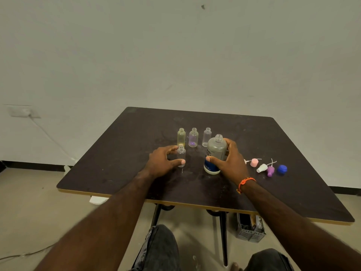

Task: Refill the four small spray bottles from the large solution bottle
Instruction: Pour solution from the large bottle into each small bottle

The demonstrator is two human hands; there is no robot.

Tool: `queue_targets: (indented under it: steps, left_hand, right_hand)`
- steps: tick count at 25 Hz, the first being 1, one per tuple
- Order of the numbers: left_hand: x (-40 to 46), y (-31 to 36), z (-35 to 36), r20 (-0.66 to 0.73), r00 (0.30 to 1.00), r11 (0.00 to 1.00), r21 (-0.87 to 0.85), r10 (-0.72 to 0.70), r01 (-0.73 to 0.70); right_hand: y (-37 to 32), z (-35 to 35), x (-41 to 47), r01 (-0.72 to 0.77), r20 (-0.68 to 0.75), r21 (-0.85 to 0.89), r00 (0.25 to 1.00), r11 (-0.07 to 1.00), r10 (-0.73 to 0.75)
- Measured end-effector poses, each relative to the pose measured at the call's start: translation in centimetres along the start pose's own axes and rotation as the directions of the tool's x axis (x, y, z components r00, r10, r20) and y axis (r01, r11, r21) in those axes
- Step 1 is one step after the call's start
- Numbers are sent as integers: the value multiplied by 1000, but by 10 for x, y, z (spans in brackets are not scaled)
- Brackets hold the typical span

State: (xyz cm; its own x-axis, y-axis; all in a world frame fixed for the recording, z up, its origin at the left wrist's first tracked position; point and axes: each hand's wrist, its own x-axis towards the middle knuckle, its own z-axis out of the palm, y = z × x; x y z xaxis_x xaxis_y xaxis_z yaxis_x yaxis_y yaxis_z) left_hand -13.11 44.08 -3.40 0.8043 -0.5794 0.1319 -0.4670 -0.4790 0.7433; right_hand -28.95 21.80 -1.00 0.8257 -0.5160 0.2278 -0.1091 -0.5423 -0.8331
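The large solution bottle (214, 154) is held upright on the dark counter (136, 133) by the right hand (228, 161), whose fingers (213, 159) are curled round its lower body over the blue label. Its neck is uncapped, so it appears ready to be lifted and tipped. One small clear bottle (181, 156) has been set forward of the others, just to the left of the large bottle, and is pinched between the thumb and fingers of the left hand (162, 163). It is judged to be held this way so that it is steadied against tipping while liquid is poured into its narrow mouth.

Behind it, three more small bottles stand in a row, all open-necked: a yellowish bottle (181, 137) on the left, a purple-tinted bottle (193, 137) in the middle and a clear bottle (207, 137) on the right. They are kept near but apart from the pouring spot, presumably to be taken in turn. How much liquid each holds cannot be told.

The removed tops are laid together on the right side of the counter, out of the way of the pour: a pink spray top (254, 162), a white spray top (262, 168), a purple spray top (270, 170) and a blue cap (282, 169), the last probably belonging to the large bottle.

The pour is judged not yet begun; care will be needed in aligning the two small mouths.
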Motion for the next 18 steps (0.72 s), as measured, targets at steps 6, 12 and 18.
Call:
queue_targets:
  steps: [6, 12, 18]
  left_hand:
    - [3, 9, 4, -37, 996, 994, -70, 86, -89]
    - [0, 14, -3, -19, 986, 985, 41, 166, -165]
    - [-13, 27, 2, -15, 978, 978, 42, 206, -206]
  right_hand:
    - [-6, 8, 3, 114, -29, 2, 993, 994, -114]
    - [-23, -6, 13, 331, 137, -349, 944, 877, -302]
    - [-30, -6, 16, 377, 287, -600, 925, 705, -251]
